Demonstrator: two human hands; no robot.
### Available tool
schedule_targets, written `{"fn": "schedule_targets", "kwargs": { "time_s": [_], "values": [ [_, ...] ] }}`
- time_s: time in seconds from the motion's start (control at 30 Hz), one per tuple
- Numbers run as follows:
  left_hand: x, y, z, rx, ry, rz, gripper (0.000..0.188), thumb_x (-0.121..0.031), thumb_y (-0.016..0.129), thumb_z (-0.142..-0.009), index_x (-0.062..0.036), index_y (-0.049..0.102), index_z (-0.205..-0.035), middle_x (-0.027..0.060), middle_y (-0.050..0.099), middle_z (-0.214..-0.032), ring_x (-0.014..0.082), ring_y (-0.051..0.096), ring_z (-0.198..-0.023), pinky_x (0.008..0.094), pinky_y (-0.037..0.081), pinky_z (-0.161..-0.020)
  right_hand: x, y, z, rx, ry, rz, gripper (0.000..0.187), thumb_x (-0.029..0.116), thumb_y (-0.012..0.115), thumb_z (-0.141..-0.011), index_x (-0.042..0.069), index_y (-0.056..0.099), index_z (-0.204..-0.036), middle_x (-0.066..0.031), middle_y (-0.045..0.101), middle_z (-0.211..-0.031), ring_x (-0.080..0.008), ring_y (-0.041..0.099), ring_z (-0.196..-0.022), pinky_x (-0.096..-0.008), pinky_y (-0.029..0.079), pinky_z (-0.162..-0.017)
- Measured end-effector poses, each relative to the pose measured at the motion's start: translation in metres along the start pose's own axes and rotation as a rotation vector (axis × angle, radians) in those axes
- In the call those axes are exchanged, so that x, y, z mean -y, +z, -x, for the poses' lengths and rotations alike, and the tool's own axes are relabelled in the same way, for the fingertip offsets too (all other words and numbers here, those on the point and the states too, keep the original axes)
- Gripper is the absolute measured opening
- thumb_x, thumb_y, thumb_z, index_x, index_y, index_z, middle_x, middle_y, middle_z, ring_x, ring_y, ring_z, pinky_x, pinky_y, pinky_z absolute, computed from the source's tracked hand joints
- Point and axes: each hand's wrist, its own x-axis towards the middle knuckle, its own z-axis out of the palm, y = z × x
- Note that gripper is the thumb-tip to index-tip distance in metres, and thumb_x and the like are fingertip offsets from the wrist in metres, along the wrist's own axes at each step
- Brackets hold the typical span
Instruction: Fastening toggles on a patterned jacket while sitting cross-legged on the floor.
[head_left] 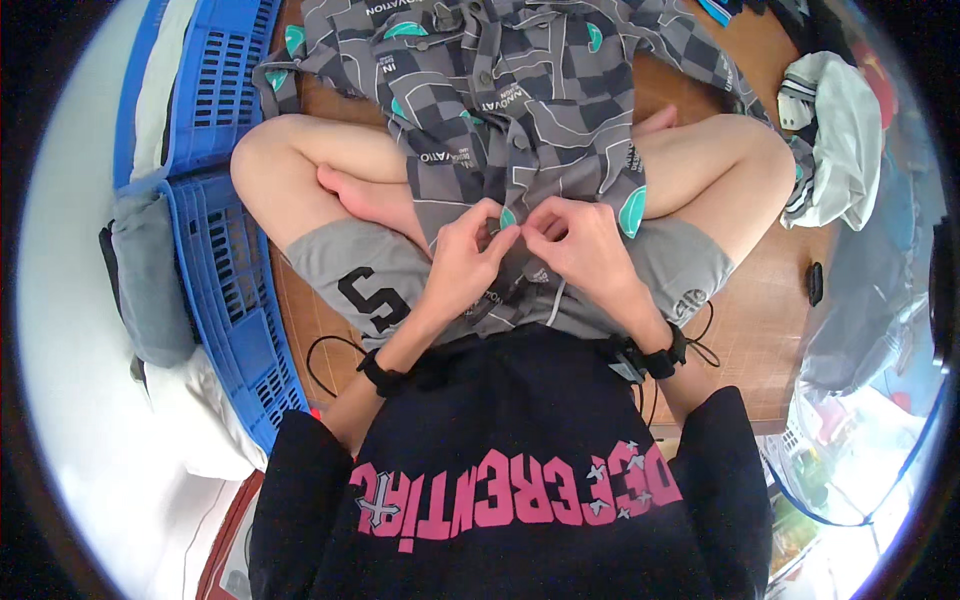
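Checkered shirt point(560, 110) pinched at its front strip by both hands

It is laid out across the crossed legs point(355, 180) and a brown wooden surface point(760, 290). Near the shirt's lower end, the front strip is gripped between thumb and fingers by the left hand point(468, 243); right beside it, the cloth is likewise pinched by the right hand point(578, 243).

Dark round buttons point(481, 77) are seen farther up the shirt's front, where no gap is noticed, so that stretch is judged already closed. The lower stretch is judged unfinished; whether anything there is fastened cannot be told, since it is covered by the fingers. Blue crates point(188, 240) are ranged left of the shirt; a white garment point(850, 150) is heaped to its right.
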Motion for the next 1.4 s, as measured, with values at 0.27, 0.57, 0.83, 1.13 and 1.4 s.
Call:
{"fn": "schedule_targets", "kwargs": {
  "time_s": [0.27, 0.57, 0.83, 1.13, 1.4],
  "values": [
    [0.013, 0.002, -0.005, -0.001, 0.029, 0.034, 0.015, -0.012, 0.069, -0.089, -0.0010, 0.060, -0.094, 0.0032, 0.058, -0.064, 0.0043, 0.046, -0.059, 0.0251, 0.039, -0.054, -0.007, -0.005, 0.000, 0.079, 0.031, -0.143, 0.015, 0.012, 0.070, -0.080, -0.002, 0.070, -0.084, -0.0129, 0.071, -0.075, -0.0193, 0.072, -0.069, -0.0304, 0.055, -0.065],
    [0.011, -0.003, -0.002, 0.047, 0.043, 0.157, 0.018, -0.012, 0.072, -0.087, -0.0012, 0.063, -0.098, 0.0014, 0.064, -0.073, 0.0037, 0.053, -0.064, 0.0229, 0.042, -0.055, -0.007, -0.001, 0.003, 0.033, 0.025, -0.061, 0.014, 0.012, 0.072, -0.078, 0.000, 0.071, -0.084, -0.0143, 0.071, -0.075, -0.0198, 0.072, -0.069, -0.0298, 0.055, -0.066],
    [0.016, 0.000, -0.003, 0.020, 0.063, 0.104, 0.019, -0.013, 0.075, -0.084, -0.0012, 0.064, -0.093, 0.0011, 0.054, -0.064, 0.0040, 0.045, -0.059, 0.0233, 0.039, -0.053, -0.008, -0.001, 0.003, 0.024, -0.018, -0.085, 0.011, 0.009, 0.071, -0.078, 0.000, 0.070, -0.084, -0.0136, 0.071, -0.079, -0.0212, 0.071, -0.070, -0.0310, 0.055, -0.066],
    [0.030, 0.002, -0.004, 0.033, 0.046, 0.214, 0.017, -0.004, 0.071, -0.085, 0.0009, 0.055, -0.082, -0.0004, 0.051, -0.063, 0.0030, 0.043, -0.059, 0.0228, 0.037, -0.052, -0.007, 0.006, 0.006, -0.029, -0.106, -0.020, 0.009, 0.005, 0.070, -0.080, 0.000, 0.069, -0.086, -0.0111, 0.071, -0.080, -0.0190, 0.070, -0.070, -0.0289, 0.056, -0.063],
    [0.027, 0.003, -0.001, 0.059, 0.021, 0.477, 0.015, 0.005, 0.063, -0.088, -0.0009, 0.050, -0.084, -0.0007, 0.056, -0.077, 0.0028, 0.051, -0.073, 0.0212, 0.041, -0.062, 0.007, 0.008, 0.008, -0.050, -0.043, -0.100, 0.009, 0.004, 0.071, -0.079, -0.001, 0.067, -0.086, -0.0142, 0.070, -0.080, -0.0223, 0.070, -0.068, -0.0310, 0.056, -0.063]
  ]
}}
